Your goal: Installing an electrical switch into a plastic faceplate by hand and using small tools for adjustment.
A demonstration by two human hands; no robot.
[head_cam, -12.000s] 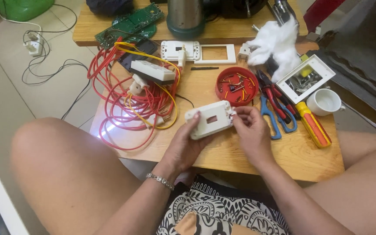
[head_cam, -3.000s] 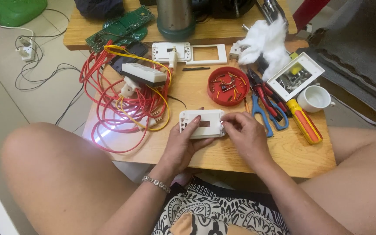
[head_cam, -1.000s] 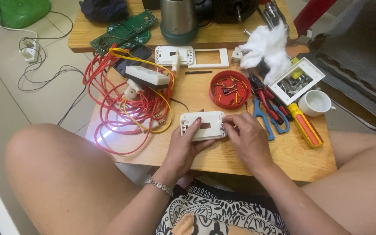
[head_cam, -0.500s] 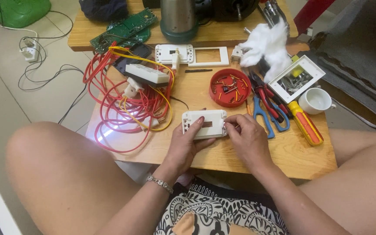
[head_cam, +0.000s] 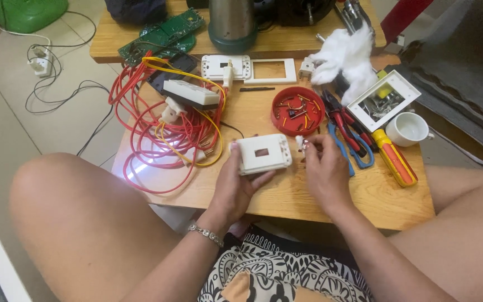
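Views: one, worn on the person's head.
Position: above and just behind the low wooden tabletop [head_cam: 286,196], over the person's lap.
Direction: steeply down and forward, away from the body.
Nearness: close; knees and forearms fill the lower half, both hands sit near the middle.
Centre: left hand [head_cam: 236,179] and right hand [head_cam: 322,170] over the near edge.
Far reach: a second wooden top [head_cam: 286,45] along the upper edge, cut off by the frame.
Left side: tiled floor [head_cam: 23,128].
Shared ground: none, with only one view.
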